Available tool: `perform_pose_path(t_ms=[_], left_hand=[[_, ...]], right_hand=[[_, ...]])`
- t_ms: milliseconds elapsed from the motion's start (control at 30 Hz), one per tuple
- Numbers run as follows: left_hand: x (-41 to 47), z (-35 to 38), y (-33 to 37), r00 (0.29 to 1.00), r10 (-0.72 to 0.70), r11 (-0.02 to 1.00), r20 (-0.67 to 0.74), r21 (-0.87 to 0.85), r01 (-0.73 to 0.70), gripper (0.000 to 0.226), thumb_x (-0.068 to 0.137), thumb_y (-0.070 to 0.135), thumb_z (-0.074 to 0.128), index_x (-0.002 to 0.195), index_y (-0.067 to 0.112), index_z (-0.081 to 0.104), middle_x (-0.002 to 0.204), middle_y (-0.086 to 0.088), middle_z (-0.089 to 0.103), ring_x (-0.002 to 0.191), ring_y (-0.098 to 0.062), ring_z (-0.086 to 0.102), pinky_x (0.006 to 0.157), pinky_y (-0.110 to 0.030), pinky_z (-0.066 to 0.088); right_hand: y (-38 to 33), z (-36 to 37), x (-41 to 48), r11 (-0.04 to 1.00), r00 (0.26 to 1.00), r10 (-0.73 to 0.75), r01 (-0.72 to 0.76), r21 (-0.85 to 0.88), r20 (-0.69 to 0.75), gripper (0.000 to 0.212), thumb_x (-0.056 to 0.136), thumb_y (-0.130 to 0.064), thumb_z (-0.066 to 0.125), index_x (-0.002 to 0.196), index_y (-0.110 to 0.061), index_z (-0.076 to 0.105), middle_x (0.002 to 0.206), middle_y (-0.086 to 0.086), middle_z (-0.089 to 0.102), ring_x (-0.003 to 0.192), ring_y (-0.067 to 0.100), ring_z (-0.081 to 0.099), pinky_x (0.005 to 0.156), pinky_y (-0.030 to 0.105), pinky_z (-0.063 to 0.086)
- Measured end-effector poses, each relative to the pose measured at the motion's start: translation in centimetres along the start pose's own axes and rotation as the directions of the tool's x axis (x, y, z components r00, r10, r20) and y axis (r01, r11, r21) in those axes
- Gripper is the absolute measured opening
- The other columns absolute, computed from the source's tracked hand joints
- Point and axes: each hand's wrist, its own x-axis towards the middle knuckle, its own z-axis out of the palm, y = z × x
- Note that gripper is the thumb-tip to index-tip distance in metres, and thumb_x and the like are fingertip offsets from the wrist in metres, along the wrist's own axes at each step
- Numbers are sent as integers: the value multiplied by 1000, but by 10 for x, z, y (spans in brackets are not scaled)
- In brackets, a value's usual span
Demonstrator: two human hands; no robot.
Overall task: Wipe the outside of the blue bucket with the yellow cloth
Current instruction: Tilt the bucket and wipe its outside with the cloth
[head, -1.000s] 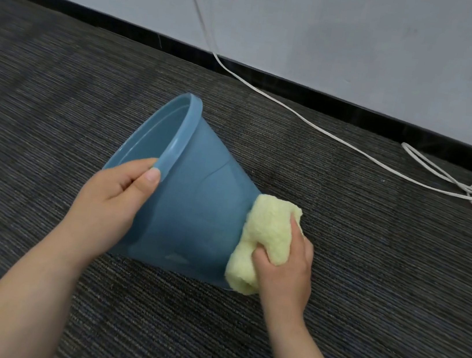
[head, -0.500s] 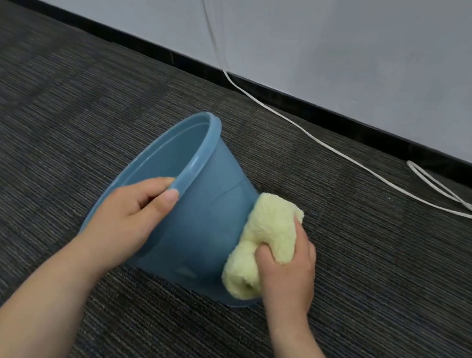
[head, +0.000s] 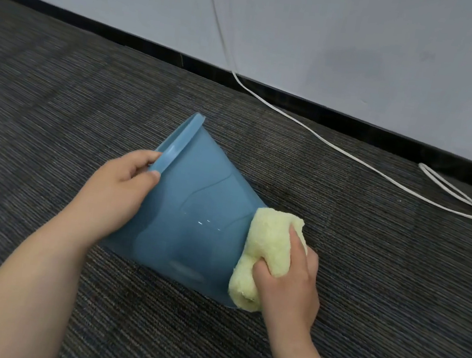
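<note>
Head view shows the blue bucket (head: 193, 218) tipped on its side on the carpet (head: 382, 275), between the hands. The left hand (head: 118, 189) grips its rim, while the right hand (head: 290, 280) clutches the yellow cloth (head: 268, 244) against the bucket's base.

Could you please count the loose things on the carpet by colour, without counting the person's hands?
Blue: 1, the bucket, tipped on its side.
Yellow: 1, the cloth, pressed against the bucket's bottom end.
White: 1, the cable, running along the carpet to loops at the right edge; I cannot tell whether it is more than one.
Total: 3
</note>
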Motion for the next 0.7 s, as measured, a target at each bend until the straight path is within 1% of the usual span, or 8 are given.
perform_pose_path(t_ms=[67,133,233,333,433,533,600,700], left_hand=[[4,5,2,998,0,999,-68,41,3,21,87,17,45,88,32,59,75,20,57,71,3,51,62,-18,36],[2,8,1,996,35,998,-84,56,-30,25,88,20,46,80,42,55,77,23,56,71,6,51,63,-16,34],[-6,6,-2,997,55,998,-61,18,-54,18,83,30,53,79,47,57,79,27,58,70,18,52,66,-14,34],[-14,9,0,995,97,994,-24,47,-95,22,73,44,42,72,57,58,71,38,63,77,22,51,73,-12,37],[-19,17,10,987,156,984,42,77,-159,27,74,43,41,66,66,53,71,56,51,80,29,47,70,-4,36],[-16,17,15,989,144,985,37,91,-147,28,74,43,40,67,67,53,72,56,51,81,18,54,73,-20,39],[-14,14,14,992,127,988,3,92,-126,28,74,44,40,69,69,52,71,56,51,83,8,54,82,-33,42],[-13,12,12,991,135,988,1,78,-134,28,74,45,40,69,69,52,69,55,51,86,2,54,90,-39,42]], right_hand=[[-2,0,-4,988,992,-112,116,-98,51,76,69,-34,62,132,-45,22,132,-4,34,102,21,50,66,27,36],[-7,-6,-6,972,980,-186,194,-132,69,77,68,-35,64,132,-47,23,134,-5,33,107,19,48,66,26,35],[-26,-25,1,952,954,-300,299,-62,-13,75,64,-32,64,129,-46,30,128,-4,39,97,19,50,63,28,36],[-55,-41,14,928,924,-366,371,31,-116,75,61,-33,63,127,-47,31,125,-4,40,93,19,50,63,31,39],[-69,-43,20,915,916,-400,397,-69,-31,73,64,-38,60,128,-48,27,127,-8,36,98,16,46,66,29,34],[-74,-36,6,889,895,-446,443,-114,-2,73,64,-34,65,129,-42,33,130,-1,39,103,21,48,67,28,32],[-80,-28,-9,836,850,-527,523,-163,21,79,51,-31,76,124,-32,46,119,8,53,92,27,58,58,29,39],[-80,-23,-18,789,812,-582,579,-204,52,79,43,-32,80,117,-28,53,107,10,61,79,26,62,48,28,44]])
